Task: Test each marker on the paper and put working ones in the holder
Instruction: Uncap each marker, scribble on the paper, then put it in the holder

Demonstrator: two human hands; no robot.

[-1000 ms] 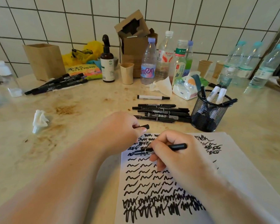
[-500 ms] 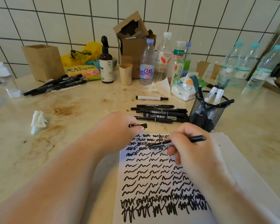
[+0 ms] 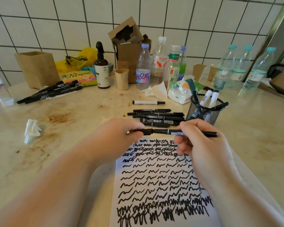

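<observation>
My right hand [image 3: 198, 145] holds a black twin-tip marker [image 3: 175, 132] level above the top of the paper [image 3: 156, 181], which is covered in black squiggles. My left hand [image 3: 116, 136] pinches the marker's black cap [image 3: 145, 131], which meets the marker's left tip. Just behind my hands lies a pile of black markers [image 3: 156, 117], with a white marker [image 3: 147, 102] beyond it. The black mesh holder [image 3: 205, 110] stands to the right of the pile with several markers in it.
A second heap of black markers [image 3: 51, 91] lies at the back left, by a brown box [image 3: 38, 69]. Bottles [image 3: 143, 68], paper cups [image 3: 121, 79], a tissue pack [image 3: 179, 94] and a cardboard box [image 3: 129, 46] line the tiled wall. A crumpled tissue [image 3: 32, 130] lies left.
My right hand lifted the marker off the paper and swung it level, moving its tip to the cap in my left hand. The view tilted slightly.
</observation>
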